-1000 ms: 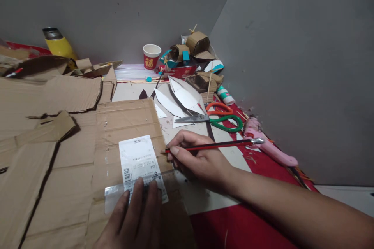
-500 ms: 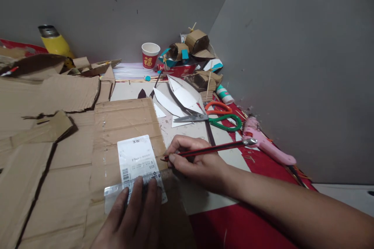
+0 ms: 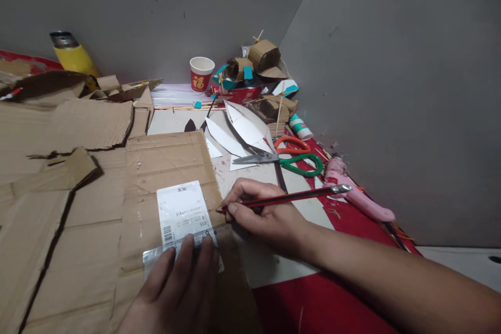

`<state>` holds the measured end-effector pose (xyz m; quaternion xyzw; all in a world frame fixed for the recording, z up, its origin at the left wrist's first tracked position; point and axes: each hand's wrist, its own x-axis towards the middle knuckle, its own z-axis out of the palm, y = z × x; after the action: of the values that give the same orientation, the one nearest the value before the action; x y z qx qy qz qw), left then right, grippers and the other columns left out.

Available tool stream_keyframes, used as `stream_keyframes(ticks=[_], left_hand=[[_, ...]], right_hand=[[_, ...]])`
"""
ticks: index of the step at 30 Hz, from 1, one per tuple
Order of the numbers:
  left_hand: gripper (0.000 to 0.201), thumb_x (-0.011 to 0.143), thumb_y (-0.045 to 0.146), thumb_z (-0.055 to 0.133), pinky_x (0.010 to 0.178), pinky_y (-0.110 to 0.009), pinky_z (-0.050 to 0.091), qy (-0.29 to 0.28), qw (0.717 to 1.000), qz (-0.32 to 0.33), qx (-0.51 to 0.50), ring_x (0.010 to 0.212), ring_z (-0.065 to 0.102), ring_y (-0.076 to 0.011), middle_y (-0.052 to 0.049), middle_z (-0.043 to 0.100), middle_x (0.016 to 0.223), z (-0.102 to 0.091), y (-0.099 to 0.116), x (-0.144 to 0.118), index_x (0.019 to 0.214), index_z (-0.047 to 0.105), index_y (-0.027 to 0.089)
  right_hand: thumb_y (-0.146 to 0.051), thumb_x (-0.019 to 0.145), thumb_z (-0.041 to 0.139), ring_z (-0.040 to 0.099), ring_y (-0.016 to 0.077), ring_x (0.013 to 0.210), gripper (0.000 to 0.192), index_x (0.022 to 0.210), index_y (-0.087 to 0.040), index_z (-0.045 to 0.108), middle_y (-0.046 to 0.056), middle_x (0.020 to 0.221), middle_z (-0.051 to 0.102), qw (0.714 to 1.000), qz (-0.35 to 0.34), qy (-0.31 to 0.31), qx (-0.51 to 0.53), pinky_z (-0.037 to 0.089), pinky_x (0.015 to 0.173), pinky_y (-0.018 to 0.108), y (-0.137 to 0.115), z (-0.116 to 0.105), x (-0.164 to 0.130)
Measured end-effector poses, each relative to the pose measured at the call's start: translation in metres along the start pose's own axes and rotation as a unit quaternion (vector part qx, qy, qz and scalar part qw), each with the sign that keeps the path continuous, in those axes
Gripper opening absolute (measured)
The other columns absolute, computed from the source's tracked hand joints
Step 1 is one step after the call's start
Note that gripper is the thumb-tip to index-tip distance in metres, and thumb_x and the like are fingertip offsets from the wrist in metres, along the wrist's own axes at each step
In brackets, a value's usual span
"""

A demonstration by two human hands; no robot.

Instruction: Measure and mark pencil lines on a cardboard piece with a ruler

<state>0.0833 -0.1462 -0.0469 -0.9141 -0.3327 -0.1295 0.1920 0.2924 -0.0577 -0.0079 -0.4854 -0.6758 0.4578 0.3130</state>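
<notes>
Marking step: right hand [image 3: 270, 216] grips pencil [image 3: 287, 198] at cardboard [image 3: 164, 167]; left hand [image 3: 183, 282] presses flat, open, on ruler [image 3: 156, 255]. Next stroke needs the ruler steady.

We face a corner where two plain matte grey walls [image 3: 391, 62] meet, dimly lit. Below them lies a red-covered flat work surface [image 3: 324, 308], cluttered near the corner.

place: home craft corner | signs: torn cardboard sheets [image 3: 78, 177], scissors [image 3: 289, 155], pink glue gun [image 3: 358, 195], paper cup [image 3: 202, 74], small cardboard models [image 3: 260, 62] lay against bare grey walls [image 3: 391, 62]
</notes>
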Motion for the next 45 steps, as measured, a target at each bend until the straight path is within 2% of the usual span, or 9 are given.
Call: stream_keyframes(ticks=[3,8,23,36,45], left_hand=[[0.04,0.088,0.018,0.043,0.111,-0.039,0.022,0.01,1.0,-0.006,-0.018,0.122,0.047,-0.0251,-0.004,0.062,0.131,0.0015,0.0001,-0.0004,0.124,0.06,0.018],[0.038,0.091,0.016,0.038,0.114,-0.04,0.021,0.03,0.999,-0.012,-0.026,0.12,0.049,-0.0258,-0.006,0.064,0.127,0.0029,0.0013,-0.0001,0.12,0.061,0.015],[0.038,0.089,0.015,0.038,0.114,-0.042,0.021,0.029,1.0,-0.003,-0.001,0.119,0.05,-0.0268,-0.007,0.064,0.126,0.0056,0.0036,-0.0024,0.119,0.062,0.014],[0.041,0.088,0.011,0.036,0.118,-0.042,0.016,0.045,0.999,-0.019,-0.018,0.119,0.05,-0.0263,-0.007,0.065,0.124,0.009,0.0069,-0.0019,0.121,0.061,0.013],[0.043,0.088,0.012,0.034,0.118,-0.043,0.014,0.027,0.999,-0.013,-0.022,0.121,0.048,-0.0269,-0.008,0.063,0.128,0.0063,0.006,-0.0022,0.124,0.059,0.013]], right_hand=[[-0.021,0.076,0.054,0.046,0.0106,0.053,0.008,0.07,-0.018,0.059,0.0,0.06,0.058,1.0,0.0,-0.001,-0.001,0.035,0.048,0.024,0.0003,-0.0003,0.0003],[-0.018,0.075,0.052,0.047,0.0108,0.053,0.008,0.07,-0.018,0.059,0.0,0.06,0.059,1.0,-0.019,-0.01,-0.02,0.037,0.049,0.024,0.0012,-0.0005,0.0002],[-0.012,0.075,0.053,0.045,0.0086,0.052,0.012,0.073,-0.016,0.065,-0.003,0.06,0.058,0.995,-0.07,-0.01,-0.071,0.038,0.05,0.021,0.0042,0.0012,0.0006],[-0.013,0.076,0.053,0.045,0.0081,0.052,0.011,0.075,-0.016,0.064,-0.004,0.059,0.057,0.994,-0.073,-0.02,-0.074,0.038,0.052,0.02,0.0053,0.0025,0.0015],[-0.012,0.076,0.053,0.045,0.0076,0.053,0.011,0.074,-0.016,0.063,-0.004,0.059,0.057,0.993,-0.087,-0.019,-0.084,0.038,0.052,0.019,0.0052,0.0017,0.0026]])
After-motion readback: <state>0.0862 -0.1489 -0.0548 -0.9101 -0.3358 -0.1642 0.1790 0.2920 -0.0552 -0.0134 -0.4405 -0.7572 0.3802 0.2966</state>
